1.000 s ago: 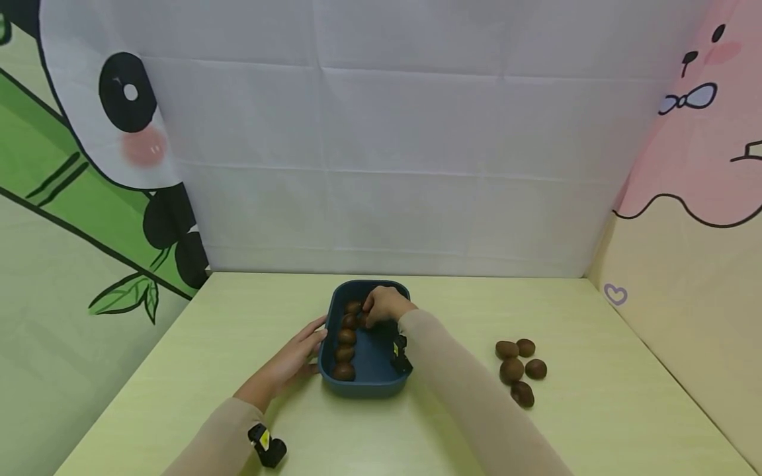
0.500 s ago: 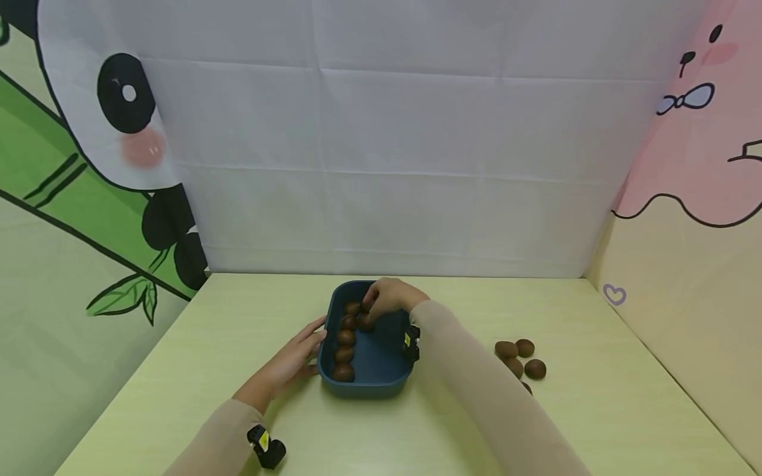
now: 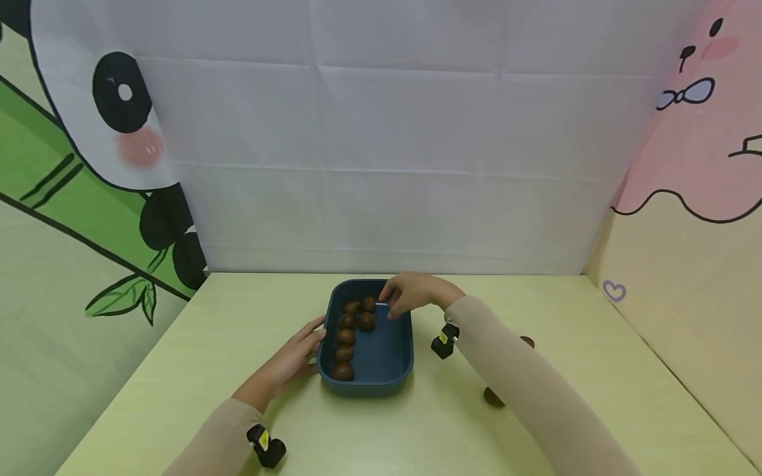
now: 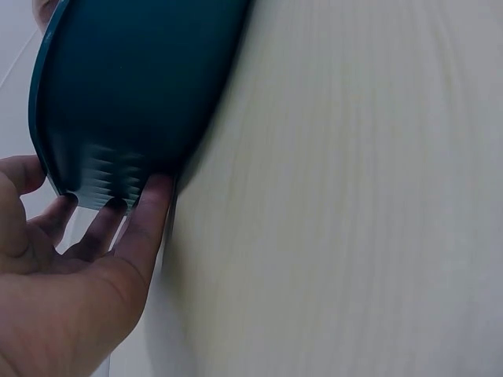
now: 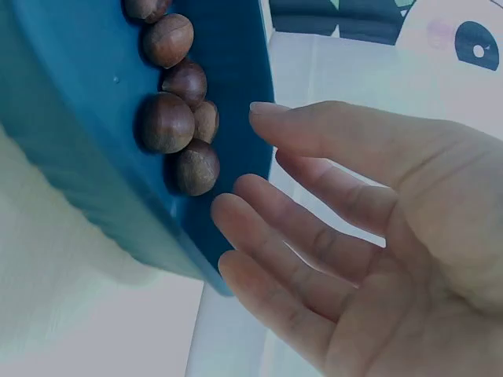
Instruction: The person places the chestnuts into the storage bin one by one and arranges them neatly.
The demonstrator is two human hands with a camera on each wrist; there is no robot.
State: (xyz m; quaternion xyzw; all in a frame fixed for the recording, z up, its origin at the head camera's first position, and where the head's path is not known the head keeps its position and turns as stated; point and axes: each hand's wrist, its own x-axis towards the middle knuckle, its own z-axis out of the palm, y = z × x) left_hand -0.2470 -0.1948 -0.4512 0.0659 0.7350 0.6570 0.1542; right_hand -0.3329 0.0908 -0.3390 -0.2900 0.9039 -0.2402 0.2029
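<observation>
A blue rectangular box (image 3: 366, 390) stands on the table, with several brown chestnuts (image 3: 344, 354) lined along its left side and two more beside them at the far end. My left hand (image 3: 294, 357) rests its extended fingertips on the box's left outer wall; in the left wrist view the fingers (image 4: 145, 224) touch the ribbed wall. Over the far right rim hovers my right hand (image 3: 417, 291), its fingers loosely bent and apart. Nothing lies in it in the right wrist view, where the chestnuts (image 5: 166, 123) sit just beyond the fingertips.
On the table right of the box, my right sleeve (image 3: 530, 370) covers most of the loose chestnuts. One chestnut (image 3: 493, 397) peeks out at the sleeve's near side and another (image 3: 527, 341) behind it. A white cloth wall (image 3: 387, 165) closes off the back.
My right hand has let go of a chestnut at the box's far end and moved right, over the rim. A chestnut now shows left of the sleeve. The left hand has stayed put.
</observation>
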